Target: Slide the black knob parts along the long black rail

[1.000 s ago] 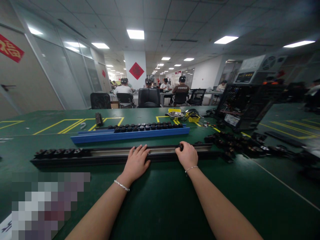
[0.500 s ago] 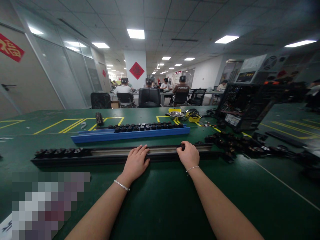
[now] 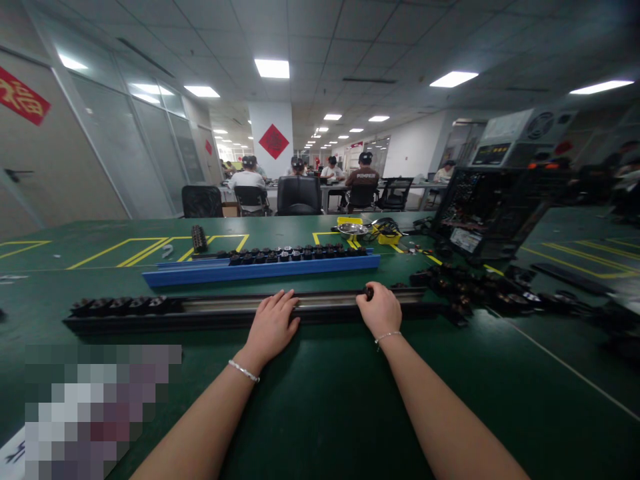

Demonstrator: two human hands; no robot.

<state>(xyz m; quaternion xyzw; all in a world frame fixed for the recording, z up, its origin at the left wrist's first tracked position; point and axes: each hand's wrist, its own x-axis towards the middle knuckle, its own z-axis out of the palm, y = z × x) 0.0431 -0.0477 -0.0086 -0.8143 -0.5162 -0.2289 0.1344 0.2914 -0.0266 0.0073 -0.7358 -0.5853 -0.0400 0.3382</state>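
Note:
A long black rail [image 3: 215, 323] with a pale metal channel lies across the green table. Several black block-like parts [image 3: 120, 305] sit in a row at its left end. My left hand [image 3: 273, 323] rests over the rail's middle with fingers stretched out and held flat. Farther right, my right hand [image 3: 381, 311] is closed at the channel, thumb and fingers round a small dark part [image 3: 369, 293] that is mostly covered. Just behind stands a blue rail [image 3: 265, 269] carrying dark wheel-like parts [image 3: 295, 253].
A heap of black parts [image 3: 465, 287] lies right of the rail, before an opened computer case [image 3: 480, 213]. A metal bowl [image 3: 353, 230], yellow bins [image 3: 387, 235] and cables are behind. One upright dark part [image 3: 199, 238] stands back left. People sit at far desks.
My right hand, with the small dark part, has shifted slightly to the right along the channel. My left hand stays in place on the rail.

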